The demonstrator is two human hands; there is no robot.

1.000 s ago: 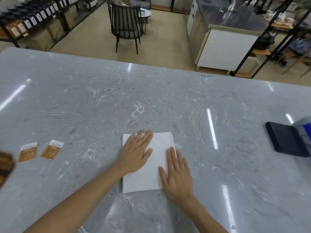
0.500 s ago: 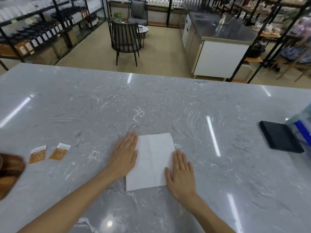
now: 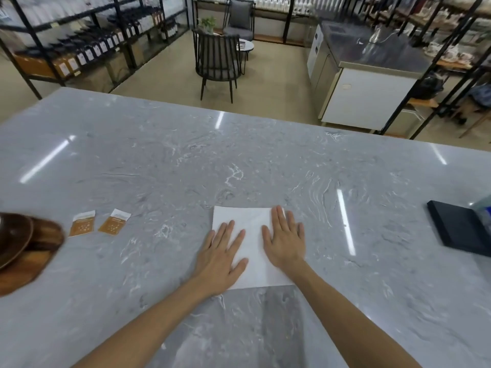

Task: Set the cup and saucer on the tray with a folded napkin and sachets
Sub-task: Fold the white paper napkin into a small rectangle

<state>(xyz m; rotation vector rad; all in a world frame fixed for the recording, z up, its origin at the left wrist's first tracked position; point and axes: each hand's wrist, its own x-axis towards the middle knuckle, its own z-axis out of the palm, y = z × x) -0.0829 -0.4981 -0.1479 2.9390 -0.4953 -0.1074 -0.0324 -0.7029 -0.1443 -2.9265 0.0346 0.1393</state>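
**Napkin pinned flat, risk of a crooked fold**

Head view: both hands lie flat on the white napkin [image 3: 253, 235] on the grey table [image 3: 239, 160]. The left hand [image 3: 221, 258] covers its near-left part, the right hand [image 3: 285, 240] its right edge, and the fingers of both are straight and slightly spread, gripping nothing.

If one palm slides faster than the other, the thin paper could skew or bunch, and lifting an edge carelessly could undo the crease.

The two sachets [image 3: 99, 225] lie well apart to the left, near the wooden tray [image 3: 34, 258], where a stray forearm sweep could scatter them. A dark saucer [image 3: 13, 235] seems to sit on the tray, though the edge blur leaves that unsure; no cup shows.
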